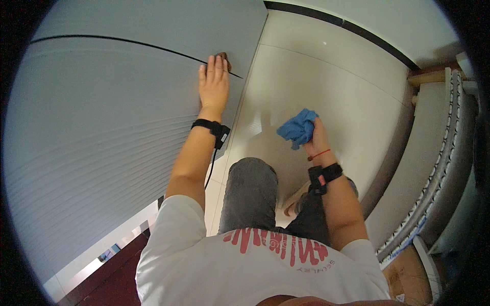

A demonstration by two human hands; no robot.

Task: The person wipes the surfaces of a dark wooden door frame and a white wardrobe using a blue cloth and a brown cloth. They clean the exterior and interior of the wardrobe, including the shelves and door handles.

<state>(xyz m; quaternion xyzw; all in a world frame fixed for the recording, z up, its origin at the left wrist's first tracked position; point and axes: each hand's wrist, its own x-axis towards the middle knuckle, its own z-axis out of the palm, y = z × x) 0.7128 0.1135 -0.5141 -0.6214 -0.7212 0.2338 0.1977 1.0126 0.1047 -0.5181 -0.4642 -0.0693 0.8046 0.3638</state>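
Observation:
My left hand lies with its fingers together on a large grey panel, beside the end of a thin black line that runs across it. A small brown object shows at the fingertips; what it is and whether the hand holds it cannot be made out. In my right hand is a crumpled blue cloth, above the pale tiled floor and apart from the panel. Black straps with small devices sit on both wrists.
Along the right side stand long flat boards or panels with a ridged edge. A cardboard box is at the lower right. Dark skirting borders the wall at the top. A dark red surface lies at the lower left.

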